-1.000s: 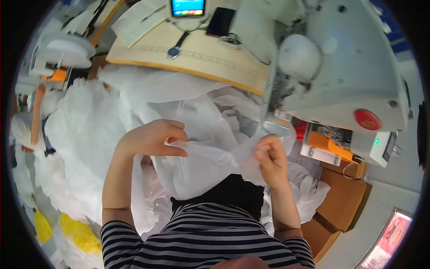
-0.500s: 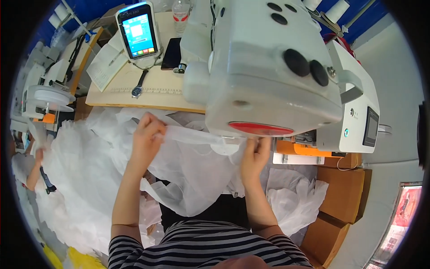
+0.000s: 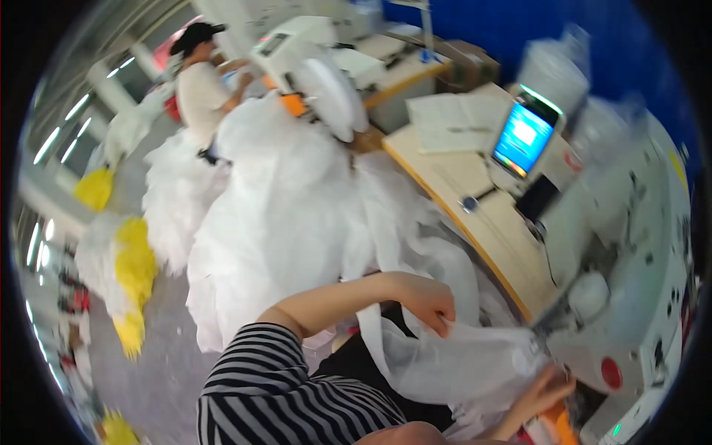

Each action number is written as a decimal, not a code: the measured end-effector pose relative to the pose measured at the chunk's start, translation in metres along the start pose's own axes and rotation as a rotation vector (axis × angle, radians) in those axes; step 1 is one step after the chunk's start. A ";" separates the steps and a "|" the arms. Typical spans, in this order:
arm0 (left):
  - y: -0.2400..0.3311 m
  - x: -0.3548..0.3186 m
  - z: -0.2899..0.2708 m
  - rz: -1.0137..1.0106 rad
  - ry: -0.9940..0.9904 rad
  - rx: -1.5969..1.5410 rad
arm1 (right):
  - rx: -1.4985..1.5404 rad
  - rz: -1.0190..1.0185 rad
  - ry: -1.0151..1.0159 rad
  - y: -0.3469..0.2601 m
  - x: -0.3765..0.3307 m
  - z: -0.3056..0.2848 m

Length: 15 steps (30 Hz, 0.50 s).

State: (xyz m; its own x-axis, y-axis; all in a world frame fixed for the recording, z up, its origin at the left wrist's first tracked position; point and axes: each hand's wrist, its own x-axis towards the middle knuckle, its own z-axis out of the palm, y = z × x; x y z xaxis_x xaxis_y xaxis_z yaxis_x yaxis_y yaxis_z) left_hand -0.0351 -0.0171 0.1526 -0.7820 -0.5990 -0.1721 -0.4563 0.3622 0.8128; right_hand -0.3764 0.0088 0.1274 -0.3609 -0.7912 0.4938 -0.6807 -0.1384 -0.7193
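A sheer white fabric (image 3: 460, 367) stretches over my lap toward the white sewing machine (image 3: 630, 282), whose near side shows a red spot. My left hand (image 3: 429, 300) is bent at the wrist, its fingers closed on the upper edge of that fabric. Close to the machine's end of the cloth is my right hand (image 3: 545, 389), slightly smeared by motion. Its fingers look spread and rest at or beside the fabric; whether they touch it is hard to tell.
A wooden table (image 3: 445, 174) carries a lit control screen (image 3: 525, 139), an open notebook (image 3: 460, 122), a wristwatch (image 3: 478, 199) and a dark phone (image 3: 535, 196). Heaps of white fabric (image 3: 274, 222) lie to the left, with yellow cloth (image 3: 135, 259) beyond. A person (image 3: 204, 93) in a cap works at another machine.
The view has swung left and tilted, so the table and machine now sit farther right. My right hand's fingers have gone from closed to spread. The left still grips the fabric.
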 end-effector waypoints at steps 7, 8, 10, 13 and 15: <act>-0.053 -0.015 -0.018 0.021 0.784 0.132 | 0.071 -0.189 0.042 -0.015 0.018 -0.004; -0.060 -0.017 -0.023 0.001 0.840 0.170 | -0.015 -0.145 -0.014 0.006 0.018 -0.010; -0.065 -0.017 -0.034 -0.038 0.907 0.241 | -0.454 -0.368 0.069 0.033 -0.001 -0.014; -0.062 -0.033 -0.038 0.049 0.956 0.302 | -0.182 -0.111 0.005 -0.002 -0.009 -0.007; -0.048 -0.059 -0.026 -0.217 0.943 0.245 | 0.154 0.121 -0.056 -0.016 -0.015 -0.005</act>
State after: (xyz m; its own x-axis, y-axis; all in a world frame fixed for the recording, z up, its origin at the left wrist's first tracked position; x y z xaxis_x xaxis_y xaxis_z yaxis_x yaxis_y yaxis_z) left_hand 0.0441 -0.0179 0.1382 -0.0630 -0.9534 0.2952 -0.7076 0.2512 0.6604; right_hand -0.3635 0.0265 0.1339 -0.3956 -0.8388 0.3741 -0.5271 -0.1262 -0.8404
